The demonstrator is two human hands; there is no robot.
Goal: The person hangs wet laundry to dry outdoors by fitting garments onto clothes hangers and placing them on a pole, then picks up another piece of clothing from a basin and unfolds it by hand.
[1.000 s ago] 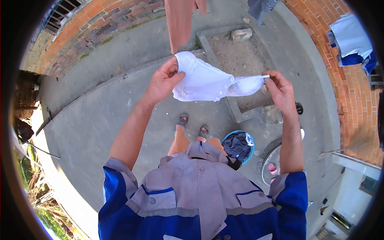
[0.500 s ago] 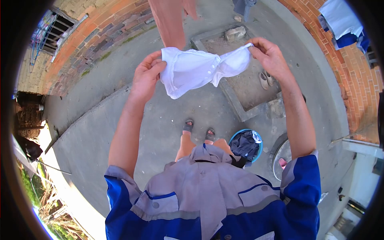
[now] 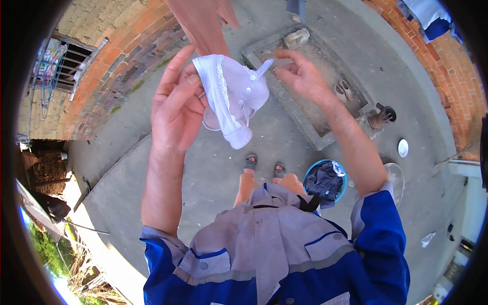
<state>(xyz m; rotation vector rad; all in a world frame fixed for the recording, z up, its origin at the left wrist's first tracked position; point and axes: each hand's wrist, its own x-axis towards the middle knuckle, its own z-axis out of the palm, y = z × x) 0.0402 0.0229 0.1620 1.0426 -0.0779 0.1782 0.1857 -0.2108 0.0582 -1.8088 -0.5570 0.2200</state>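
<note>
A white bra [image 3: 229, 91] with lace trim and several round front buttons hangs bunched and partly folded in front of me. My left hand [image 3: 175, 104] pinches its left edge between thumb and fingers, with the index finger stretched upward. Just right of the garment, my right hand [image 3: 302, 79] has its thumb and index finger apart. A narrow end of the bra points toward those fingertips, and the hand seems to hold nothing.
Below my right forearm stands a blue basin [image 3: 344, 190] with dark wet-looking clothes [image 3: 324, 183]. A low concrete-edged pit [image 3: 325, 101] holds shoes [image 3: 343, 91] and a stone [image 3: 296, 38]. A reddish cloth [image 3: 203, 23] hangs ahead.
The bra was stretched wide between both hands; now it is gathered at my left hand. My right hand has let go of its end and moved left.
</note>
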